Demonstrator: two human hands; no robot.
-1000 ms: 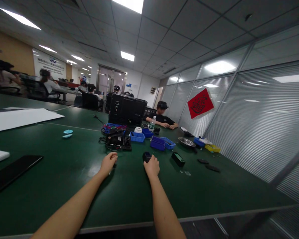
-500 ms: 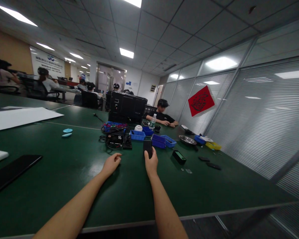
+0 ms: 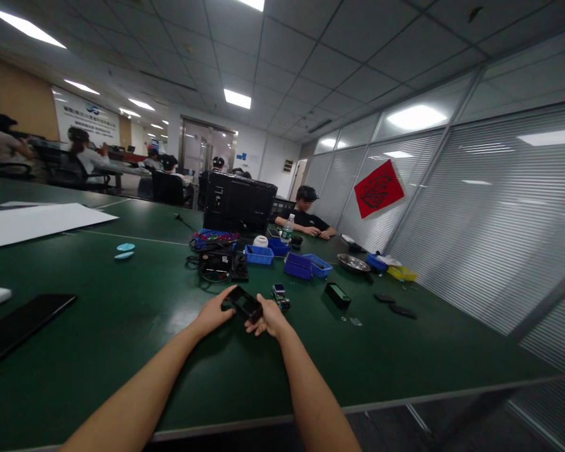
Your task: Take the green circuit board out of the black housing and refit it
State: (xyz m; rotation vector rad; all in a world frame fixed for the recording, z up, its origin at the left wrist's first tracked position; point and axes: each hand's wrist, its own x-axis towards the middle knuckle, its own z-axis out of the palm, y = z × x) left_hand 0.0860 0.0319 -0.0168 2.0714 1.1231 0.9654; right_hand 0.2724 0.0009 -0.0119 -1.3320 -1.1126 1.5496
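Observation:
Both my hands meet over the green table [image 3: 122,326] and grip a small flat black case [image 3: 242,304] between them. My left hand [image 3: 214,314] closes on its left end, my right hand [image 3: 269,320] on its right end. The case is tilted, its far end higher. Just beyond my right hand a small dark part with a coloured face [image 3: 280,295] lies on the table. A black rectangular box [image 3: 338,295] lies further right.
Blue bins [image 3: 306,267], a tangle of black gear with cables [image 3: 219,263], a large black case [image 3: 239,204], a metal bowl [image 3: 353,263] and a yellow tray [image 3: 402,274] lie ahead. A dark phone [image 3: 19,323] and white sheet [image 3: 37,223] are left. A seated person [image 3: 306,216] works opposite.
My right hand brought the black case back from upright toward the left hand, which has taken hold of its other end. A small part now lies where the right hand was.

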